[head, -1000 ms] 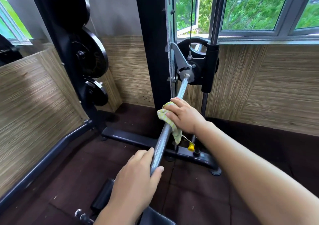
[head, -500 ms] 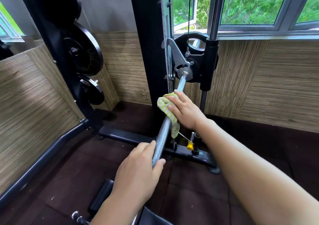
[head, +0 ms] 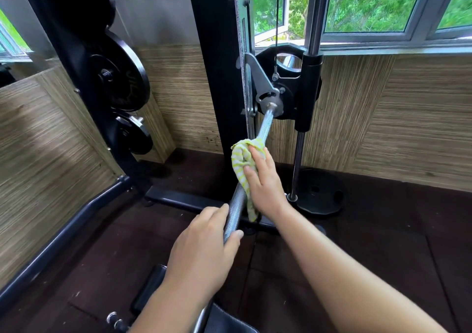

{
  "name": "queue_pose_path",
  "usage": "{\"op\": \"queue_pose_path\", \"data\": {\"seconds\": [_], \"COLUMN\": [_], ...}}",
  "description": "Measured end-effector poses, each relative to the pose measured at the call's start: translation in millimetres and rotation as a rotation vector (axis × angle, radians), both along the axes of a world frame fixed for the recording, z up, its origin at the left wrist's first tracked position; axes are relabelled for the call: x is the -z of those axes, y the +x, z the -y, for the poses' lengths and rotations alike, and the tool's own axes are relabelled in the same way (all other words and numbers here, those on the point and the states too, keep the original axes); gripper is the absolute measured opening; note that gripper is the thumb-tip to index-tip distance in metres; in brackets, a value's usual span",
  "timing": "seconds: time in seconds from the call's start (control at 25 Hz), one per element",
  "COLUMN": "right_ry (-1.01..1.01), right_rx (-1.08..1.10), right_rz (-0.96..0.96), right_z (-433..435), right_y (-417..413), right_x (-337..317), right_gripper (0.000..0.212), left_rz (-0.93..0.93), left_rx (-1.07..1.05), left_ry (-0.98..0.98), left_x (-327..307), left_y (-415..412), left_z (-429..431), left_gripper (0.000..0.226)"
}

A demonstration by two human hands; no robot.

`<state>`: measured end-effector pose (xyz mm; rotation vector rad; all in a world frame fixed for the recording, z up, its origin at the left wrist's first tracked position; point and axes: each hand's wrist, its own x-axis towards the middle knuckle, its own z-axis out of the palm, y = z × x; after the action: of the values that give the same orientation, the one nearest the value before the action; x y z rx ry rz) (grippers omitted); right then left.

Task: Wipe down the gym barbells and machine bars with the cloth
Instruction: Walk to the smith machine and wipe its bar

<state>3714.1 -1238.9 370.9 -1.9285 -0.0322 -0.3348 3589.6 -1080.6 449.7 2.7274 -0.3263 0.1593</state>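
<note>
A knurled steel machine bar (head: pixel 264 127) runs from the black carriage down toward me. A yellow-and-white striped cloth (head: pixel 242 158) is wrapped over the bar's middle. My right hand (head: pixel 264 182) presses the cloth against the bar, fingers laid flat along it. Lower down, my left hand (head: pixel 201 253) is closed around the bare bar, thumb on the right side. The stretch of bar under the cloth and under both hands is hidden.
Black weight plates (head: pixel 120 77) hang on a rack at the left. A black upright post (head: pixel 214 62) and a chrome guide rod (head: pixel 297 159) flank the bar. The machine's base frame (head: pixel 184 200) crosses the dark rubber floor. A padded bench edge (head: pixel 224 320) sits under my arms.
My right hand has slid the cloth a little down the bar toward my left hand, and its fingers lie flatter. The view has shifted down slightly. My left hand keeps its grip.
</note>
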Motion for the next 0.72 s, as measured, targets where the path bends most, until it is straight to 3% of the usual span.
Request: {"op": "queue_pose_path", "data": {"seconds": [0.16,0.24,0.44,0.72], "right_ry": [0.138,0.112,-0.211,-0.669], "right_rx": [0.088,0.085,-0.029,-0.106], "right_rz": [-0.1,-0.094,-0.047,-0.11], "right_z": [13,8,-1,9], "right_y": [40,32,-19,20], "right_x": [-16,-20,-16,-43], "right_gripper": [0.057,0.058,0.052,0.045], "left_rz": [-0.013,-0.013,-0.012,-0.016], "left_rx": [-0.015,-0.024,-0.027,-0.016], "left_ry": [0.002,0.007,0.002,-0.001], "left_x": [3,3,5,3], "left_y": [-4,-5,-2,-10], "left_z": [-6,-9,-10,-6], "left_gripper": [0.06,0.06,0.059,0.059]}}
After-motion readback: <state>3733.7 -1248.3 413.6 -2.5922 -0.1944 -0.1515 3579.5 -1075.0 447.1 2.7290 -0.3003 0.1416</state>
